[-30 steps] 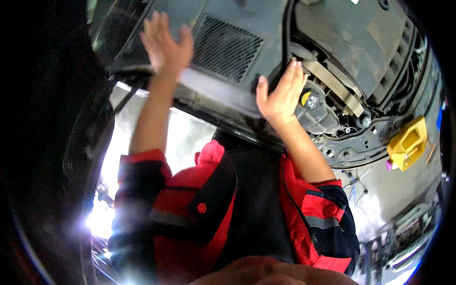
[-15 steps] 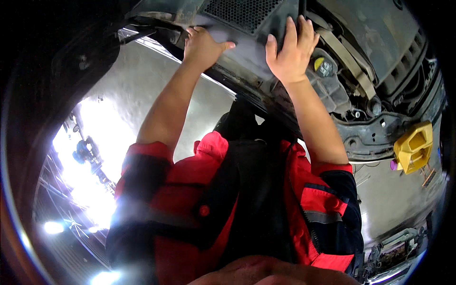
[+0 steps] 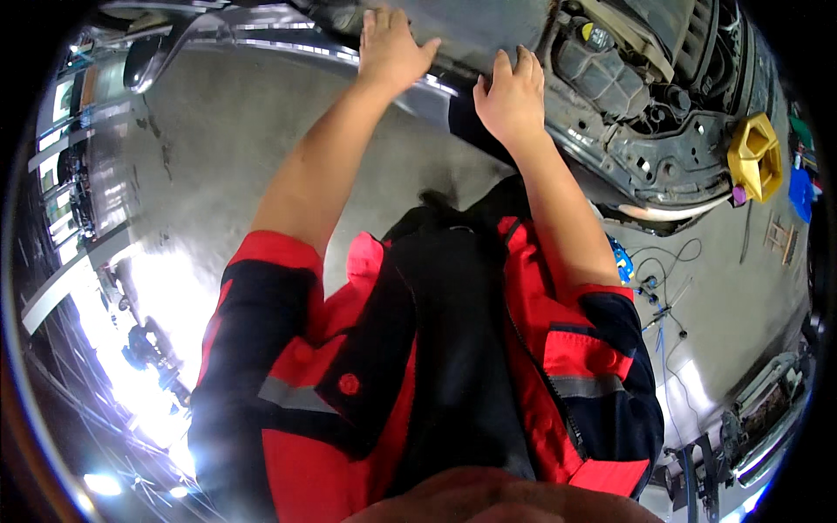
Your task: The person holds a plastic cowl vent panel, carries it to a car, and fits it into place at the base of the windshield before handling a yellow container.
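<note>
Drawn back since half a second ago, the right hand (image 3: pixel 512 100) lies unclenched at the near edge of the grey panel (image 3: pixel 479 28); the left hand (image 3: pixel 390 54), also spread and grasping nothing, covers that edge further left. Right of the panel sit a dark tank (image 3: pixel 597 78) and, farther right, a yellow jug (image 3: pixel 741 148), contents hidden.

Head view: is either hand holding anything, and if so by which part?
Nothing is visibly held: the left hand and right hand are open at the edge of the grey panel, neither seen closed around anything.
</note>
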`<state>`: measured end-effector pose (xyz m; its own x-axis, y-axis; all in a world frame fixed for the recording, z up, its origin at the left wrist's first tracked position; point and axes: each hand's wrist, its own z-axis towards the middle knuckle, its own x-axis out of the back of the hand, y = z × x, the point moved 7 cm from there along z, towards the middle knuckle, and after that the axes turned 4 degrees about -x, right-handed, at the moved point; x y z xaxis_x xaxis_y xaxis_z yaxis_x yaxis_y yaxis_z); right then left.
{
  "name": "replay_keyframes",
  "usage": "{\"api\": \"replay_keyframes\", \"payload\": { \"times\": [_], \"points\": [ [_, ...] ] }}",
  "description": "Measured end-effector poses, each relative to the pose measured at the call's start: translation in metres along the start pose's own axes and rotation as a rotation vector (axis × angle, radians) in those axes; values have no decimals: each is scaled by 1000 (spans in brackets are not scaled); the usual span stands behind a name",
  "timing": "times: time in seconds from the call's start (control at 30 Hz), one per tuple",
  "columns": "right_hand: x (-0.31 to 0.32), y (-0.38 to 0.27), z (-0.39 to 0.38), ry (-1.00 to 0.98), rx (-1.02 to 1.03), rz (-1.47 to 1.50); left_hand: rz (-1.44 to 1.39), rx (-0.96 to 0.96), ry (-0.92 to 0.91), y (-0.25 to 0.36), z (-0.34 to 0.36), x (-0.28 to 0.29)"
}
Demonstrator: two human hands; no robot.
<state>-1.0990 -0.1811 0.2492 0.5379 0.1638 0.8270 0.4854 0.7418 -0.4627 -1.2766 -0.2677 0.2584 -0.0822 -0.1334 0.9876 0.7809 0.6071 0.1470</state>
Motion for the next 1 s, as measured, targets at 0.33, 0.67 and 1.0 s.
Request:
{"api": "replay_keyframes", "payload": {
  "times": [0.33, 0.67, 1.0],
  "points": [
    [-41, -54, -88, -579, -106, 220, -374, 174, -347, -217, -331, -18],
    [-50, -125, 12, -587, -26, 114, -345, 906, -833, -379, -472, -54],
    [-143, -162, 191, -15, 909, -624, -666, 731, -333, -433, -249, 14]
  ]
}}
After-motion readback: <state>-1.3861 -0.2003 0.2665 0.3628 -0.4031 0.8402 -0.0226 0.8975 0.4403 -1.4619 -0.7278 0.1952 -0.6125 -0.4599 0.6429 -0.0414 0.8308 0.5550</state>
